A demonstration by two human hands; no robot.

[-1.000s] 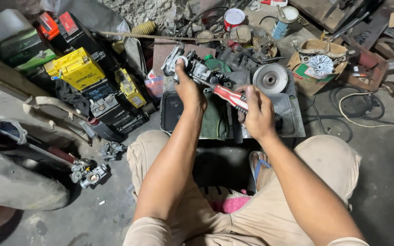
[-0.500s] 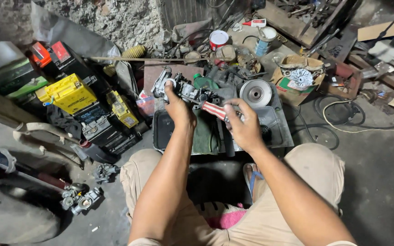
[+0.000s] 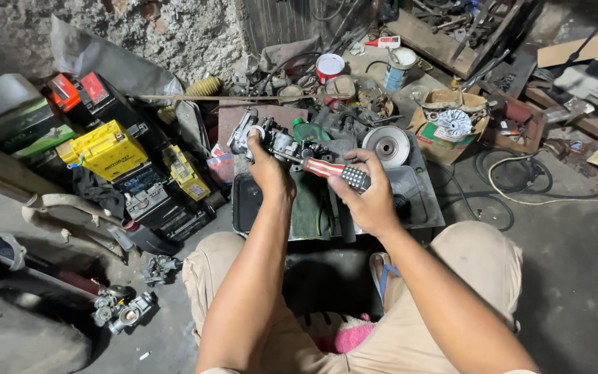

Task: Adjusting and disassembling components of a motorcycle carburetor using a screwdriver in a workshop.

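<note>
Currently logged: my left hand [image 3: 266, 170] grips the carburetor [image 3: 271, 142] above the grey tray [image 3: 423, 208]; my right hand [image 3: 368, 197] has shifted its closed grip along the striped screwdriver [image 3: 337, 172], tip still seated in it

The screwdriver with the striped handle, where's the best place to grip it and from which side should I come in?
Grip the screwdriver by its thick red-and-white striped handle with the dark ribbed end, coming from the near right, as the right hand does. The shaft points left into the metal carburetor, which the left hand steadies, so the handle end is probably the only free, grippy part.
</note>
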